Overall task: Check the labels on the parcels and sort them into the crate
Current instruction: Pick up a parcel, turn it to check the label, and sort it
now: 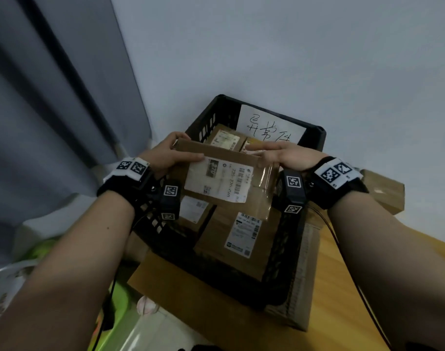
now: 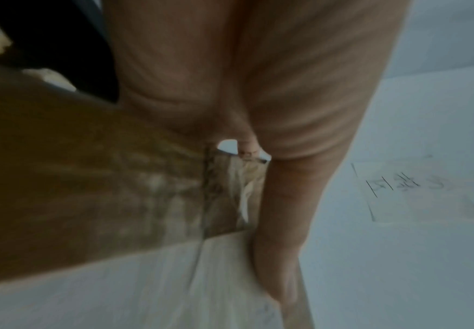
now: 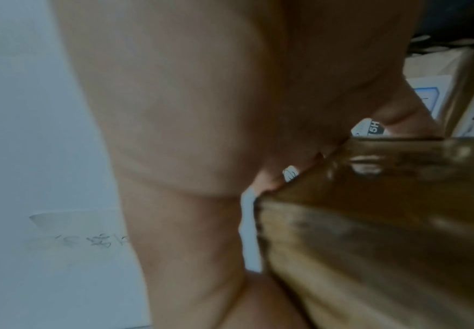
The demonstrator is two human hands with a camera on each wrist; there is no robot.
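Over the middle of the black slatted plastic crate [image 1: 315, 138], a flat brown cardboard parcel with a white shipping label [image 1: 224, 178] is held label-up between both hands. The left hand [image 1: 165, 155] has its grip curled round the parcel's nine o'clock end, thumb lying across the top beside the label; the right hand [image 1: 284, 154] clasps the three o'clock end, fingers wrapped over the far corner. To set it down well, I would keep it level, read the label while it faces up, then lower it flat onto the layer below and let go only once it rests there. Under it lie other brown labelled parcels: one at six o'clock [image 1: 241, 234], one toward seven o'clock [image 1: 193, 211], and one at twelve o'clock [image 1: 225, 139]. They already crowd the floor of the crate, so the held one will probably have to sit on top. A white sheet of paper with handwritten characters [image 1: 269, 125] leans on the far wall at twelve o'clock. The crate stands on a large cardboard box [image 1: 299, 295]; another brown cardboard box [image 1: 385, 193] sits outside at three o'clock.
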